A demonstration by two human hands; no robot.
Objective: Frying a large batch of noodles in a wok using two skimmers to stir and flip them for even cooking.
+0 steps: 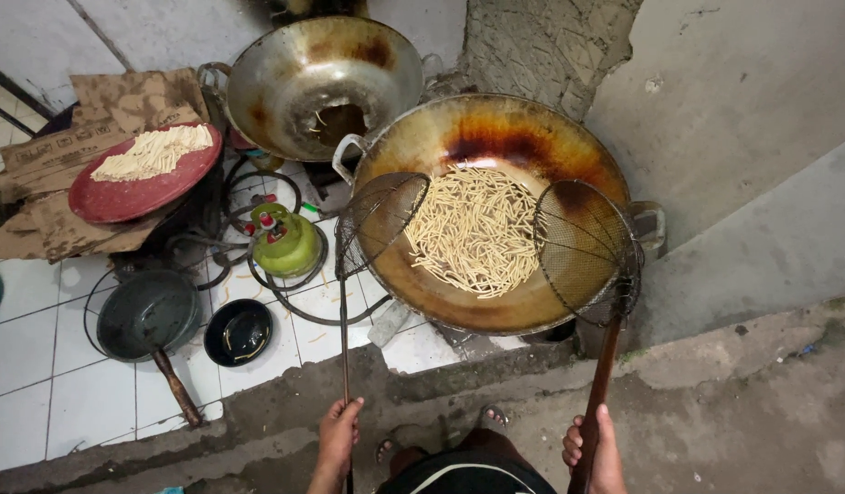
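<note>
Gripping long handles, the left hand (338, 437) and right hand (594, 450) each clenched a round wire-mesh skimmer (379, 220) (587, 252) over pale dough sticks (477, 229) frying in the browned wok (532, 137).

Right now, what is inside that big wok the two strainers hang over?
Inside the big wok lies a heap of pale dough sticks in oil. The right strainer covers part of the wok's side, so anything beneath its mesh stays unclear.

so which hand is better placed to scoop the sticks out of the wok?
Left, probably. The left hand holds a mesh skimmer whose basket already overlaps the dough sticks inside the wok. The right hand holds a second skimmer out at the far rim.
</note>
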